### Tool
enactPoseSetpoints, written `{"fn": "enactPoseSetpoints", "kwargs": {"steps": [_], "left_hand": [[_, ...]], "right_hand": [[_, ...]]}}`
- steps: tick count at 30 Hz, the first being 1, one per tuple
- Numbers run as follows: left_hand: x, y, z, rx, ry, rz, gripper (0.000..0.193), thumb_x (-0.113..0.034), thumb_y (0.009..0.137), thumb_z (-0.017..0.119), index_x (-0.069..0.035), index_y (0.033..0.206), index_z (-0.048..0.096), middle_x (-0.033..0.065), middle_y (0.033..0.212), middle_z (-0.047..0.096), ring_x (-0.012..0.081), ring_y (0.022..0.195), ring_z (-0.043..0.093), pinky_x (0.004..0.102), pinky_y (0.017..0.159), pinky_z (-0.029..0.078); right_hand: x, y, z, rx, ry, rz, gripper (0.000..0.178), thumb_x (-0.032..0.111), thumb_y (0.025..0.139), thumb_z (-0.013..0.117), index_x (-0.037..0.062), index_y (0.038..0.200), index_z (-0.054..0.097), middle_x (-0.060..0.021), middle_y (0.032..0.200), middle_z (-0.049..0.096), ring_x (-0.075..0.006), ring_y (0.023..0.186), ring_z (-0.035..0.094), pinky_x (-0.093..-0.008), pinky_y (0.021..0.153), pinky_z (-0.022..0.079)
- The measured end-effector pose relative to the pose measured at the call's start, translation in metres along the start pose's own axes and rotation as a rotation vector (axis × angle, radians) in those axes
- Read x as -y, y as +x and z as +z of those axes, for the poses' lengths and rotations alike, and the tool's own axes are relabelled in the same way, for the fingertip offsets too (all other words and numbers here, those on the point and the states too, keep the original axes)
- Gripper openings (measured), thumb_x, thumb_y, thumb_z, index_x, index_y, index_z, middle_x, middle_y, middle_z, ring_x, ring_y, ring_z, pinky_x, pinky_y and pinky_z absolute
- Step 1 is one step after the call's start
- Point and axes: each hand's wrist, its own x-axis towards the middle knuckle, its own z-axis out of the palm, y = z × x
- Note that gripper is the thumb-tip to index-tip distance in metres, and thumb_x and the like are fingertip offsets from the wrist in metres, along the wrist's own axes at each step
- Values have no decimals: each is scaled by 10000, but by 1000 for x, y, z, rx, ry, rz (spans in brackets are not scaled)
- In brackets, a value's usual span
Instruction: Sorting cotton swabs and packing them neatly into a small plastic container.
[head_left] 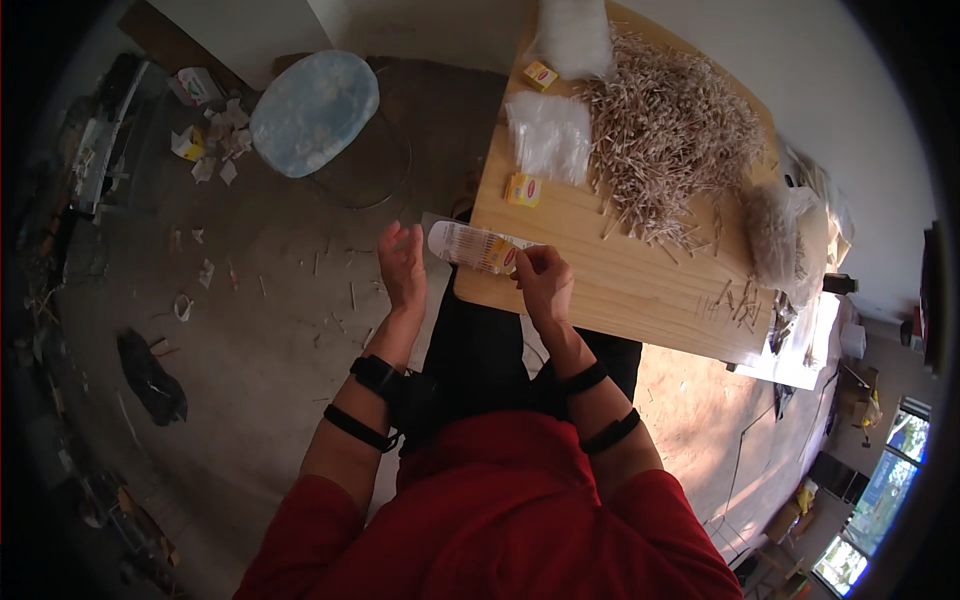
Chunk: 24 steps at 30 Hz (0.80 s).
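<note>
My right hand [546, 287] pinches the right end of a clear plastic packet [462, 246] over the near left corner of the wooden table [630, 280]. Inside the packet lie a white card with a rounded end, a row of thin sticks and a yellow label. Just off the packet's left end is my left hand [402, 266], its fingers raised and apart, with nothing visible in it. Beyond the packet sits a small yellow stack of cards [523, 190], with a sheaf of clear plastic bags [550, 138] behind it. A large heap of thin pale sticks [675, 130] covers the far part of the table.
At the far edge are another yellow stack [540, 75] and more clear bags [573, 40]. A plastic bag of sticks [775, 240] rests on the right side. A round stool [315, 112] stands left of the table. Litter and a dark object [150, 377] lie on the floor.
</note>
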Motion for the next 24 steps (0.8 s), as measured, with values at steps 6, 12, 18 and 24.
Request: {"fn": "enactPoseSetpoints", "kwargs": {"steps": [6, 12, 18, 24], "left_hand": [[8, 16, 2, 404, -103, -388, 417, -471, 922, 653, -87, 1083, 626, -7, 922, 597, 79, 804, 534, 250, 715, 436], [14, 11, 7, 406, -93, -367, 350, -439, 933, 651, -97, 1010, 656, -31, 845, 599, 61, 740, 526, 242, 688, 427], [13, 10, 10, 394, -50, -325, 385, -441, 936, 655, -73, 1050, 663, -23, 863, 625, 59, 753, 545, 249, 686, 434], [12, 6, 11, 386, -61, -275, 386, -426, 951, 646, -53, 1049, 660, -10, 884, 639, 62, 791, 569, 260, 713, 459]], "right_hand": [[-2, 13, 5, -32, -119, -39, 198, 141, 851, 712, -50, 851, 657, -117, 714, 692, -152, 608, 672, -301, 571, 534], [-4, 23, 8, 110, -205, -35, 221, 148, 853, 723, -33, 965, 662, -74, 698, 684, -114, 592, 640, -262, 540, 495], [3, 26, 22, 121, -323, -256, 251, 125, 809, 713, 9, 1015, 631, -137, 764, 711, -274, 666, 692, -372, 607, 524], [7, 22, 33, 90, -467, -364, 228, 127, 804, 701, 22, 981, 603, -119, 806, 697, -297, 754, 684, -392, 659, 507]]}}
